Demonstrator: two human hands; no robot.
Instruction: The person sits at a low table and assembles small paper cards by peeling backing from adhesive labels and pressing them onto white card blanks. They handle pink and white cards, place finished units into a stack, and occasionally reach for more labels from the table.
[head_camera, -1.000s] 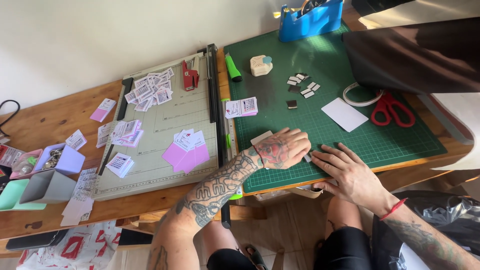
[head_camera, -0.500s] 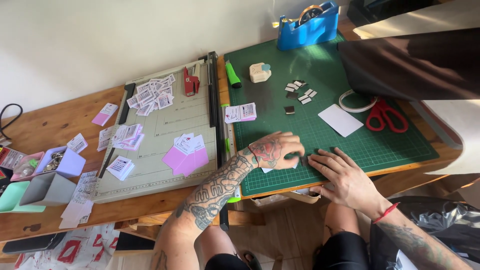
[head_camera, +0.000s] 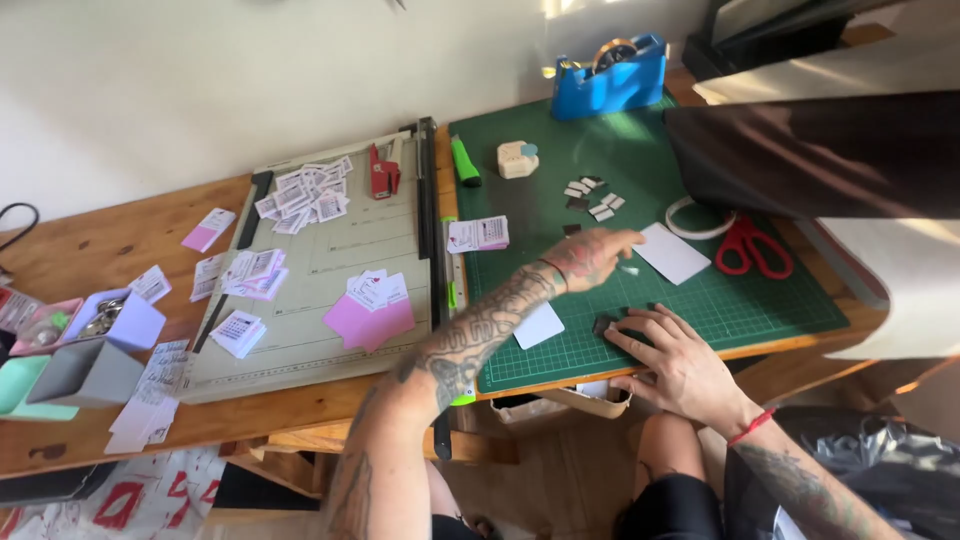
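Observation:
My left hand (head_camera: 592, 256) hovers over the middle of the green cutting mat (head_camera: 740, 310), blurred by motion, its fingers pinched on what looks like a small white scrap (head_camera: 628, 268). Just beyond it lies a white card (head_camera: 672, 252). My right hand (head_camera: 678, 358) lies flat on the mat's front edge with its fingers spread. Its fingertips touch a small dark square (head_camera: 603, 325). Another white card (head_camera: 538, 325) lies bare on the mat, to the left of that square.
A paper trimmer board (head_camera: 330, 250) with pink and white slips lies to the left. On the mat are red scissors (head_camera: 752, 250), a tape ring (head_camera: 690, 215), small dark and white pieces (head_camera: 592, 196), a green marker (head_camera: 465, 160) and a blue tape dispenser (head_camera: 610, 75). Small trays (head_camera: 85, 345) stand far left.
My left hand has lifted off the white card at the mat's front edge and swung away toward the middle of the mat. My right hand has stayed at the front edge.

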